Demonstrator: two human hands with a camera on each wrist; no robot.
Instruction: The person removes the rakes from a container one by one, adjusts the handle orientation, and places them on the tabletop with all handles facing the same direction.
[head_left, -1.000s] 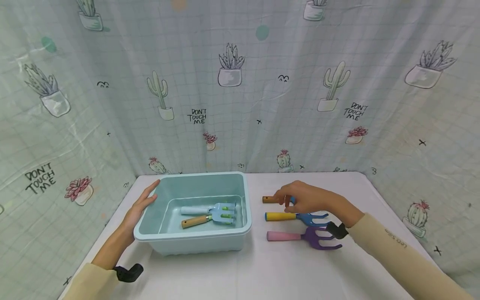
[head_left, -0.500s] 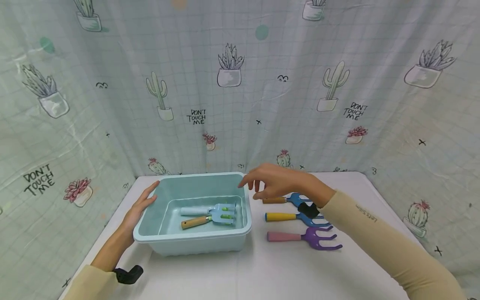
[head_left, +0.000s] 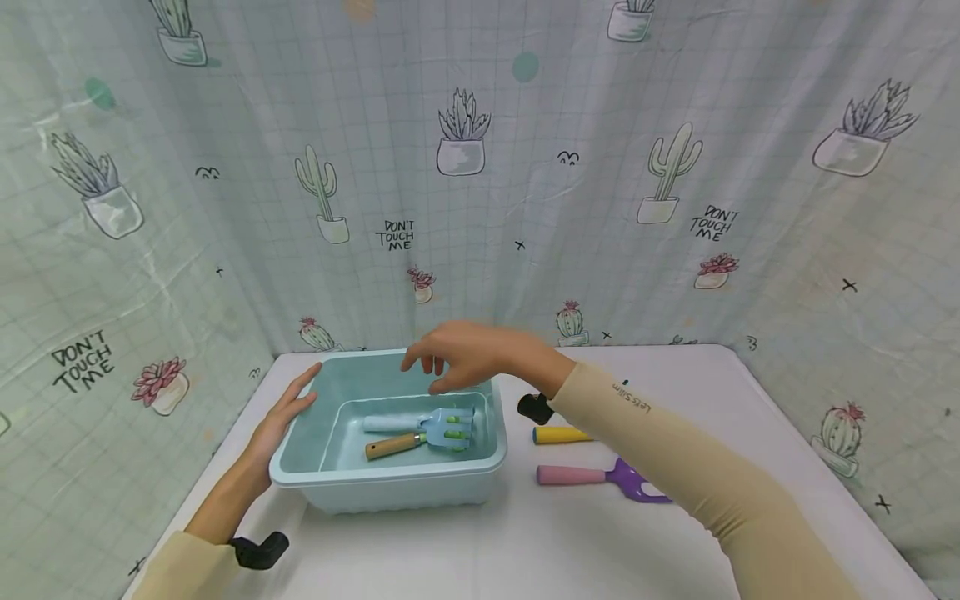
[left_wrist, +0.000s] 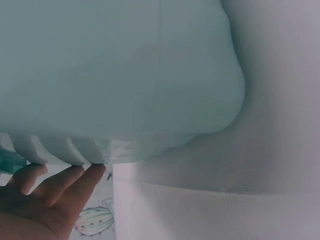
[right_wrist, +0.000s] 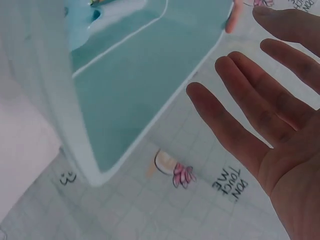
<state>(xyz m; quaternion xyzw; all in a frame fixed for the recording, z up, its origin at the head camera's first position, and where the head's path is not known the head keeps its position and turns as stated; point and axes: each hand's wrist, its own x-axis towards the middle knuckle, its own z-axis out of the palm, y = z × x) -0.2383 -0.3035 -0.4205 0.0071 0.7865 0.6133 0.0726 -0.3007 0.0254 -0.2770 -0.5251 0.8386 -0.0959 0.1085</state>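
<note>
A light blue plastic basin (head_left: 397,482) stands left of the table's middle. My left hand (head_left: 279,425) holds its left rim; in the left wrist view several fingertips touch the rim's underside, and the right wrist view shows a finger (right_wrist: 234,16) over the edge. Inside lie a light blue hand fork (head_left: 442,429) and another fork's wooden handle (head_left: 392,447), with green tines partly covered. Above the basin's back right part hovers my right hand (head_left: 468,357), holding nothing, its fingers loosely spread in the right wrist view.
Right of the basin lie a purple hand fork with a pink handle (head_left: 572,475) and a fork with a yellow handle (head_left: 561,435). My right sleeve (head_left: 637,433) covers much of them. A cactus-print curtain (head_left: 517,200) hangs behind the white table (head_left: 450,558).
My right hand has moved left, from above the forks on the table to over the basin. The left hand stays at the rim, and the forks keep their places.
</note>
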